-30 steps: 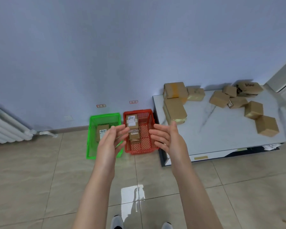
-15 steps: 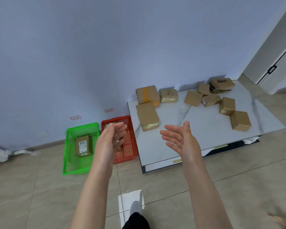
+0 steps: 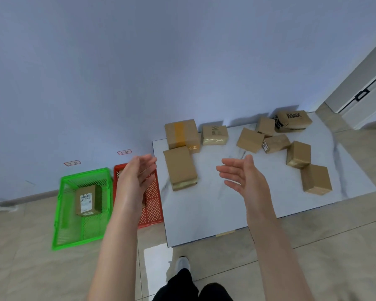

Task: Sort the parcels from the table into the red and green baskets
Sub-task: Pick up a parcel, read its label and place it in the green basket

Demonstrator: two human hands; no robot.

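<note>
Several brown cardboard parcels lie on the white marble table [image 3: 215, 205], among them a flat one [image 3: 180, 167] near its left edge and a box printed MAX [image 3: 294, 120] at the back right. On the floor to the left stand the green basket [image 3: 62, 216], holding one labelled parcel [image 3: 87, 199], and the red basket [image 3: 153, 205], whose contents my left arm hides. My left hand [image 3: 137, 177] hovers open over the red basket, holding nothing. My right hand [image 3: 245, 178] hovers open above the table, palm turned left, to the right of the flat parcel.
The table and both baskets stand against a pale blue wall with two small red labels [image 3: 124, 152] above the baskets. A white door [image 3: 365, 94] is at the far right. Beige floor tiles surround the table; my foot [image 3: 182, 262] is near its front edge.
The view has swung right and closer to the table. Both hands have moved apart and toward the table, my right hand now over its surface. Both stay open.
</note>
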